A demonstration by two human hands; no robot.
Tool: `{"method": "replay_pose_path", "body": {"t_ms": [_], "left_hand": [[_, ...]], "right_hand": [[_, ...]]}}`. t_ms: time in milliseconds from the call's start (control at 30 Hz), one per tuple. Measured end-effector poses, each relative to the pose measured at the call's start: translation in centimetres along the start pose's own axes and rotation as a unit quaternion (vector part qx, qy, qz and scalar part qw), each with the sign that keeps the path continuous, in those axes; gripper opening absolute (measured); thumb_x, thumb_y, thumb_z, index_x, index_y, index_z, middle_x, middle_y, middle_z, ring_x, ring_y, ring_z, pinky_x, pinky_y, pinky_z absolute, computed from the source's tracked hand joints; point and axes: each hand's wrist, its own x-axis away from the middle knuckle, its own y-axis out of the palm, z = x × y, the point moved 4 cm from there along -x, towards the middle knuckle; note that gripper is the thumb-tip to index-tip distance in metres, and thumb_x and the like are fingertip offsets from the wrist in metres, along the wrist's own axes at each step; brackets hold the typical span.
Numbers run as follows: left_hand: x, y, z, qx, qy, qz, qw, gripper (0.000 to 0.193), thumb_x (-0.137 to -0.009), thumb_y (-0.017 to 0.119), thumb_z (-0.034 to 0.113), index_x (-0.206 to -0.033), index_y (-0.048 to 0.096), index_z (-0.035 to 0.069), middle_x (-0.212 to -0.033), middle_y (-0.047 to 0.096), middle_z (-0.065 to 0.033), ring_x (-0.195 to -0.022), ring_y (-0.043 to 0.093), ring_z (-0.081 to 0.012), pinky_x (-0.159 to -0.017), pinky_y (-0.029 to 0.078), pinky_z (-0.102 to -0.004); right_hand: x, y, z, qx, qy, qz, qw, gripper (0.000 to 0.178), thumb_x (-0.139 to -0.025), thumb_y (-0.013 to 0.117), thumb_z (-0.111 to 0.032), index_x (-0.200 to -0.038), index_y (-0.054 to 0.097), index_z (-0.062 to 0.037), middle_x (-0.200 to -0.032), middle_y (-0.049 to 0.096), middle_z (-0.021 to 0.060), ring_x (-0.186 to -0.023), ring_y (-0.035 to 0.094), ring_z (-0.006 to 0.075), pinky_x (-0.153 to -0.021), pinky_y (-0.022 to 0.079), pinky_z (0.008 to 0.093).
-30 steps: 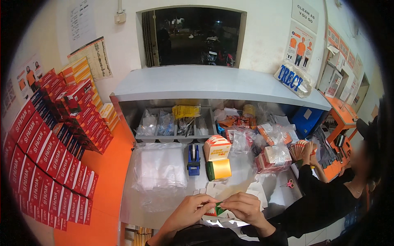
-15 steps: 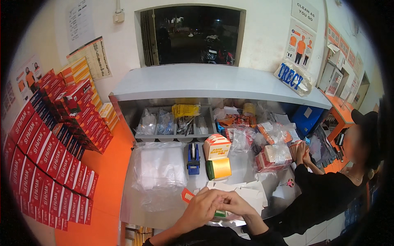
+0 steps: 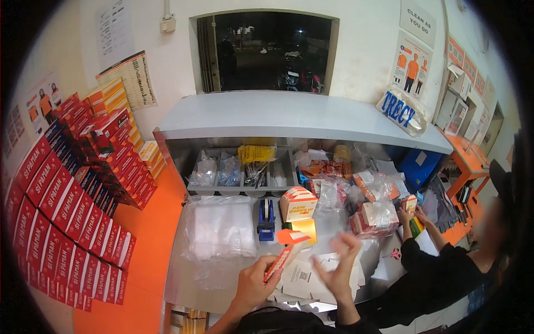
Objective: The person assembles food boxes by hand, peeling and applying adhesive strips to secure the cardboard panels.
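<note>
My left hand (image 3: pixel 255 283) is closed around a small red-orange and white folding carton (image 3: pixel 279 261), held upright and tilted, its orange flap raised at the top. To its right my right hand (image 3: pixel 340 273) is up with fingers spread, somewhat blurred, and nothing shows in it. Under both hands lie several flattened white cartons (image 3: pixel 297 278), their printed sides partly visible. Just beyond the held carton stands a stack of nested orange, white and yellow cartons (image 3: pixel 299 209).
A blue tape dispenser (image 3: pixel 266 221) stands beside plastic-wrapped white sheets (image 3: pixel 219 225). Behind is a grey divided tray (image 3: pixel 236 189). Wrapped carton bundles (image 3: pixel 374 219) and pink scissors (image 3: pixel 395 254) lie rightward, near a co-worker (image 3: pixel 439 273) handling cartons. Red boxes (image 3: pixel 72 217) are stacked left.
My hands have come apart: the left now holds the carton up at the left, the right has moved up and opened. The co-worker's hands have shifted with a carton. The view has tilted slightly.
</note>
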Motion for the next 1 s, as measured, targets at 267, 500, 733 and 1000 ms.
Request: {"method": "replay_pose_path", "body": {"t_ms": [267, 500, 733, 1000], "left_hand": [[1.9, 1.3, -1.2, 0.142, -0.064, -0.184, 0.970, 0.029, -0.085, 0.065, 0.019, -0.109, 0.055, 0.007, -0.099, 0.059, -0.0044, -0.073, 0.062, -0.0150, -0.054, 0.050, -0.0297], [2.1, 2.7, -2.1, 0.498, -0.267, -0.128, 0.815, 0.012, -0.094, 0.052, 0.011, -0.103, 0.053, 0.003, -0.091, 0.060, -0.0040, -0.082, 0.056, -0.0070, -0.074, 0.047, -0.0226], [2.1, 1.9, 0.4, 0.397, -0.154, -0.107, 0.898, 0.010, -0.087, 0.060, 0.000, -0.096, 0.055, 0.000, -0.088, 0.064, -0.0063, -0.075, 0.061, -0.0092, -0.067, 0.050, -0.0215], [2.4, 1.0, -0.4, 0.343, -0.156, -0.165, 0.912, 0.017, -0.086, 0.060, 0.000, -0.103, 0.059, -0.003, -0.092, 0.064, -0.0069, -0.082, 0.062, -0.0103, -0.075, 0.050, -0.0221]], "right_hand": [[-0.5, 1.2, -3.9, 0.042, -0.310, -0.316, 0.895, 0.024, -0.071, 0.063, -0.009, -0.095, 0.066, -0.0088, -0.099, 0.064, 0.0066, -0.090, 0.063, 0.0215, -0.075, 0.053, 0.0301], [0.0, 0.5, -6.7, 0.029, -0.431, -0.303, 0.850, 0.032, -0.073, 0.063, -0.013, -0.104, 0.065, -0.0066, -0.100, 0.064, 0.0070, -0.089, 0.063, 0.0169, -0.076, 0.053, 0.0272], [-1.3, -0.5, -5.7, -0.034, -0.351, -0.272, 0.896, 0.031, -0.069, 0.066, -0.009, -0.100, 0.066, -0.0041, -0.092, 0.064, 0.0083, -0.080, 0.063, 0.0206, -0.069, 0.053, 0.0295], [-0.5, -0.1, -5.1, -0.041, -0.312, -0.306, 0.898, 0.034, -0.068, 0.067, -0.010, -0.102, 0.067, -0.0094, -0.088, 0.063, 0.0052, -0.075, 0.063, 0.0184, -0.063, 0.051, 0.0267]]}}
